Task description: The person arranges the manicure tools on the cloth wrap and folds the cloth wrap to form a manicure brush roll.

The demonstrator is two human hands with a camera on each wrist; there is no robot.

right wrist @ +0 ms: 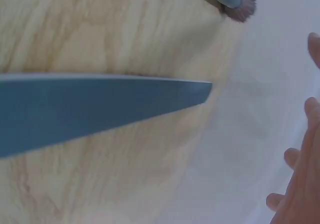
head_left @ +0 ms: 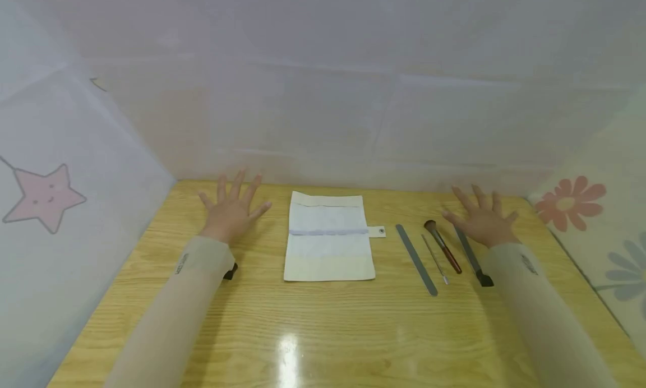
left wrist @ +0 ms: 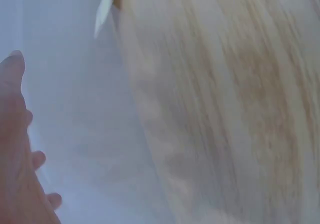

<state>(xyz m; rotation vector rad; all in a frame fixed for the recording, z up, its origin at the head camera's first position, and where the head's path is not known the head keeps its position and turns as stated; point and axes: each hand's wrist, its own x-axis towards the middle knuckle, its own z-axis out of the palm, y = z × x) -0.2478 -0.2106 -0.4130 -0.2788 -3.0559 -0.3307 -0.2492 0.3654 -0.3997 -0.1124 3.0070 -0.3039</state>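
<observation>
In the head view my left hand [head_left: 229, 215] is held over the back left of the table with its fingers spread, holding nothing. Far to its right, my right hand [head_left: 485, 222] is likewise spread and holds nothing. Below the right hand lies a flat grey tapered tool [right wrist: 100, 106], partly covered by that hand in the head view. A makeup brush [head_left: 443, 246] with a dark red handle lies just left of it. Beside the brush are a thin metal rod tool [head_left: 435, 259] and a grey nail file [head_left: 416, 259]. Between the hands an opened cream-and-white fabric pouch [head_left: 328, 264] lies flat.
The pouch has a short snap tab [head_left: 377, 231] on its right side. A pale cloth backdrop [head_left: 313, 124] rises behind the wooden table [head_left: 343, 332] and along both sides. Small black pieces [head_left: 230, 272] show beside both cuffs.
</observation>
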